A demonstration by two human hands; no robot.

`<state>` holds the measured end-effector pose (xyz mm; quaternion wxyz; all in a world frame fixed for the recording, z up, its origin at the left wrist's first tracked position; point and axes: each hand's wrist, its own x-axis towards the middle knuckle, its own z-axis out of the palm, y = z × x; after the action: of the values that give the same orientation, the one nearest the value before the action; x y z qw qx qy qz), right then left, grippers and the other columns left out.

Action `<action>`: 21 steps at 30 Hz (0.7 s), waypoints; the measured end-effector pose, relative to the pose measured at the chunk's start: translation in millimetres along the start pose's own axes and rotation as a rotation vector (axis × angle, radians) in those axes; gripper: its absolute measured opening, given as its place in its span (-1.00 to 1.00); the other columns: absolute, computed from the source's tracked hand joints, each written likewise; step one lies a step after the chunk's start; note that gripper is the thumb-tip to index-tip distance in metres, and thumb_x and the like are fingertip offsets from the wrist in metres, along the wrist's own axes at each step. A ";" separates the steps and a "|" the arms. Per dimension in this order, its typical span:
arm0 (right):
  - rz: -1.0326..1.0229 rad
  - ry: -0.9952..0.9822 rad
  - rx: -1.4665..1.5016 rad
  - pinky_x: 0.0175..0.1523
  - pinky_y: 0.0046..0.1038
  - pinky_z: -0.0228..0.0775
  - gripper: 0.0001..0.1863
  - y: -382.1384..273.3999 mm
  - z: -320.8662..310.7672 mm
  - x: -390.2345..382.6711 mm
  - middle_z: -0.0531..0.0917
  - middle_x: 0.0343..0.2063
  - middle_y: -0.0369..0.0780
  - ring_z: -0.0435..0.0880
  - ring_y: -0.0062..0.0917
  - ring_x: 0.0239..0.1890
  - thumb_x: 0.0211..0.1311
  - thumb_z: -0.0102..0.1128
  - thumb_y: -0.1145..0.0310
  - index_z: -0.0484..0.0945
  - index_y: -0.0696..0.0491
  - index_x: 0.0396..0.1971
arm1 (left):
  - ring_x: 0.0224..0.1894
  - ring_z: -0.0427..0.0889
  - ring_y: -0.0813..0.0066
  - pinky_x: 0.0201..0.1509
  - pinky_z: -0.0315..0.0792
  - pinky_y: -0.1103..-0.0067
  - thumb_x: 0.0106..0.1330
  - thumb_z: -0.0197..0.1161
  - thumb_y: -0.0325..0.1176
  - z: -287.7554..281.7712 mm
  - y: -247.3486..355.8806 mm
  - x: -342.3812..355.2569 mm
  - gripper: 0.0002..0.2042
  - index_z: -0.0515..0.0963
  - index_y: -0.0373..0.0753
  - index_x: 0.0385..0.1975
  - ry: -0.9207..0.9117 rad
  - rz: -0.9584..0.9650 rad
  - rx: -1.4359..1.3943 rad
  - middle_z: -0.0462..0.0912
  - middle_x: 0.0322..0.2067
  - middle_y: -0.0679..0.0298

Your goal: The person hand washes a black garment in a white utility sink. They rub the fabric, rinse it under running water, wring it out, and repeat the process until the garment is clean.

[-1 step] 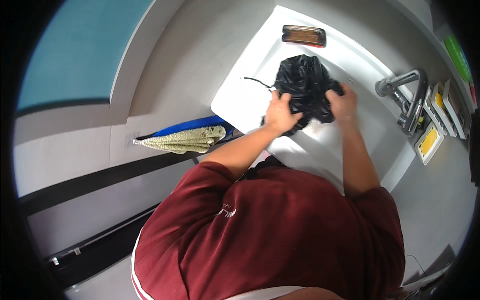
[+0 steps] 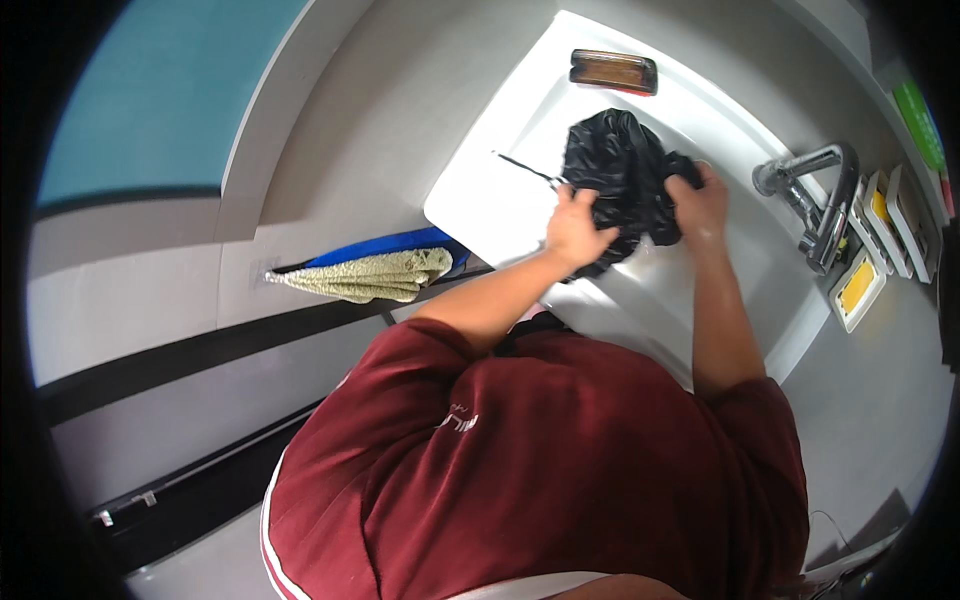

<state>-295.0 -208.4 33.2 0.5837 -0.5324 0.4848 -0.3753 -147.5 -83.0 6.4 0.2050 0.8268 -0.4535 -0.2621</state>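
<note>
A crumpled piece of shiny black cloth (image 2: 620, 165) lies in the white sink (image 2: 480, 180), and a thin dark cord (image 2: 522, 166) trails from its left side over the sink's edge. My left hand (image 2: 578, 232) grips the cloth at its near left part, the thumb pointing right and the fingertips partly hidden in the folds. At the right side, my right hand (image 2: 703, 205) is closed on a bunched end of the same cloth, its fingers bent round the fabric. What kind of item the cloth is cannot be made out.
A brown, dark-edged block (image 2: 613, 72) rests on the sink's far rim. The chrome faucet (image 2: 830, 200) rises at the right, beside several white-and-yellow trays (image 2: 855, 290). Left of the sink hang a pale green towel (image 2: 380, 275) and a blue cloth (image 2: 390, 245).
Both hands and the black cloth have shifted slightly to the right in the picture. The cloth's right end is bunched up a little farther into my right hand.
</note>
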 end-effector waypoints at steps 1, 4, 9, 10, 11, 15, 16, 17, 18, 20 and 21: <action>0.004 0.009 0.104 -0.30 -0.51 0.48 -0.73 -17.3 -4.0 -0.4 0.68 -0.46 -0.24 0.62 -0.58 -0.46 -0.01 0.25 0.48 0.62 0.23 -0.25 | 0.07 0.46 -0.15 0.21 0.40 0.27 -0.05 0.48 -0.15 8.9 11.2 -4.2 -0.34 0.41 -0.29 0.06 -0.040 -0.030 -0.100 0.29 0.07 -0.13; 0.058 0.032 0.326 -0.29 -0.54 0.52 -0.80 -82.3 -2.5 -11.0 0.67 -0.44 -0.25 0.63 -0.58 -0.44 0.04 0.23 0.56 0.59 0.19 -0.27 | 0.11 0.46 -0.11 0.23 0.39 0.31 -0.06 0.48 -0.12 42.7 20.7 -7.4 -0.36 0.45 -0.30 0.02 -0.335 0.015 -0.186 0.32 0.08 -0.17; 0.110 -0.042 0.321 -0.29 -0.54 0.54 -0.84 -126.2 6.0 -34.5 0.65 -0.43 -0.24 0.63 -0.58 -0.45 0.06 0.27 0.56 0.56 0.18 -0.31 | 0.16 0.44 0.02 0.23 0.37 0.29 -0.26 0.59 0.04 17.3 31.4 -3.0 -0.18 0.45 -0.35 0.00 -0.341 -0.045 -0.086 0.40 0.13 -0.05; 0.086 -0.049 0.325 -0.29 -0.54 0.53 -0.83 -135.8 8.1 -44.5 0.65 -0.43 -0.25 0.63 -0.59 -0.45 0.08 0.31 0.55 0.56 0.17 -0.31 | 0.17 0.44 0.07 0.22 0.38 0.27 -0.31 0.61 0.08 -0.4 41.4 -11.6 -0.12 0.43 -0.35 0.02 -0.147 -0.066 -0.124 0.42 0.14 0.00; 0.055 -0.087 0.328 -0.29 -0.54 0.53 -0.83 -143.9 9.8 -52.3 0.65 -0.43 -0.26 0.63 -0.59 -0.45 0.08 0.32 0.55 0.56 0.17 -0.30 | 0.22 0.38 0.03 0.27 0.34 0.29 -0.31 0.62 0.07 -12.2 42.3 -8.9 -0.03 0.33 -0.36 0.11 -0.082 0.143 -0.191 0.35 0.19 -0.03; -0.130 -0.198 0.333 -0.29 -0.54 0.52 -0.79 -193.0 24.5 -79.7 0.64 -0.44 -0.26 0.64 -0.58 -0.44 0.08 0.37 0.53 0.55 0.19 -0.29 | 0.24 0.38 0.10 0.26 0.35 0.38 -0.21 0.62 -0.01 -30.9 50.4 8.6 -0.02 0.26 -0.34 0.23 -0.024 0.738 -0.540 0.35 0.20 -0.02; -0.176 -0.180 0.333 -0.29 -0.54 0.52 -0.79 -211.7 29.6 -82.3 0.64 -0.45 -0.25 0.65 -0.58 -0.45 0.09 0.37 0.52 0.55 0.19 -0.28 | 0.20 0.44 0.17 0.21 0.40 0.40 -0.15 0.61 -0.05 -30.1 55.3 9.8 -0.09 0.31 -0.32 0.21 -0.067 0.834 -0.656 0.42 0.16 0.02; -0.216 -0.172 0.339 -0.29 -0.54 0.53 -0.78 -229.0 35.8 -82.5 0.64 -0.45 -0.25 0.65 -0.57 -0.45 0.09 0.37 0.51 0.54 0.19 -0.28 | 0.12 0.48 0.26 0.16 0.42 0.42 -0.06 0.57 -0.11 -28.4 52.5 9.4 -0.22 0.38 -0.31 0.15 -0.187 0.715 -0.788 0.49 0.08 0.08; -0.246 -0.212 0.362 -0.29 -0.53 0.53 -0.77 -245.8 39.7 -76.8 0.64 -0.45 -0.24 0.65 -0.56 -0.46 0.09 0.38 0.49 0.54 0.19 -0.27 | 0.05 0.52 0.36 0.12 0.44 0.44 0.03 0.54 -0.16 -25.7 46.5 9.4 -0.35 0.44 -0.30 0.09 -0.304 0.591 -0.916 0.55 0.00 0.15; -0.361 -0.147 0.334 -0.31 -0.51 0.54 -0.73 -265.7 34.9 -54.8 0.64 -0.43 -0.23 0.65 -0.56 -0.46 0.09 0.39 0.46 0.52 0.19 -0.24 | -0.15 0.58 0.53 0.02 0.47 0.53 0.26 0.38 -0.30 -32.0 58.3 5.6 -0.66 0.55 -0.31 -0.04 -0.438 0.367 -1.063 0.66 -0.19 0.29; -0.435 -0.096 0.305 -0.32 -0.50 0.54 -0.70 -270.2 39.4 -37.3 0.64 -0.42 -0.22 0.65 -0.56 -0.46 0.09 0.40 0.44 0.52 0.19 -0.22 | -0.13 0.58 0.51 0.02 0.47 0.50 0.25 0.35 -0.33 -28.4 49.6 11.5 -0.67 0.54 -0.33 -0.03 -0.349 0.378 -1.096 0.65 -0.16 0.24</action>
<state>-245.1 -203.6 304.2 0.5850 -0.5471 0.2686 -0.5351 -156.7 -115.0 54.3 0.5666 0.4505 -0.4184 -0.5485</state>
